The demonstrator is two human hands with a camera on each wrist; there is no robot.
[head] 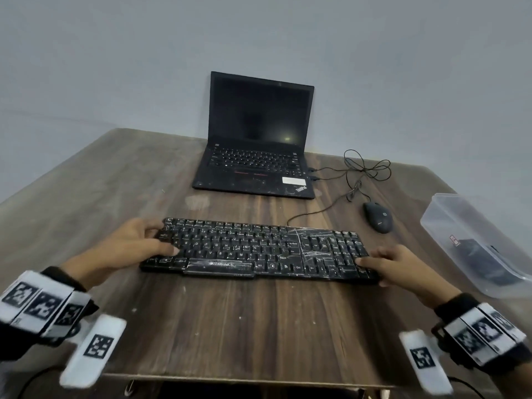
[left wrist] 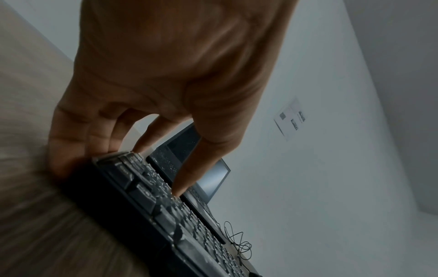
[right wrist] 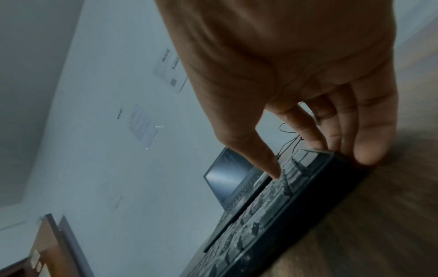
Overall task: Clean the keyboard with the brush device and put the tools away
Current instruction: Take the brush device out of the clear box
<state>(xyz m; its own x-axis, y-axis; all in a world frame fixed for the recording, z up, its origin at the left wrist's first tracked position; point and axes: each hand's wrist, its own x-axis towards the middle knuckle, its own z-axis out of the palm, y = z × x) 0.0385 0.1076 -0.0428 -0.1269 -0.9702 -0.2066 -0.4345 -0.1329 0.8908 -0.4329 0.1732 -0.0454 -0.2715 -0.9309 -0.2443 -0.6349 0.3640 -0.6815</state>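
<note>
A black, scuffed keyboard [head: 256,249] lies across the middle of the wooden table [head: 244,326]. My left hand [head: 135,243] grips the keyboard's left end [left wrist: 132,180], thumb on the keys and fingers round the edge. My right hand [head: 394,266] grips the right end [right wrist: 308,176] the same way, thumb on the number pad. A clear plastic box [head: 475,246] at the right edge of the table holds a dark object that I cannot make out. No brush shows outside the box.
An open black laptop [head: 256,142] stands at the back of the table with its screen dark. A black mouse [head: 378,216] and tangled cables [head: 362,171] lie to its right. Bare wood stretches in front of the keyboard.
</note>
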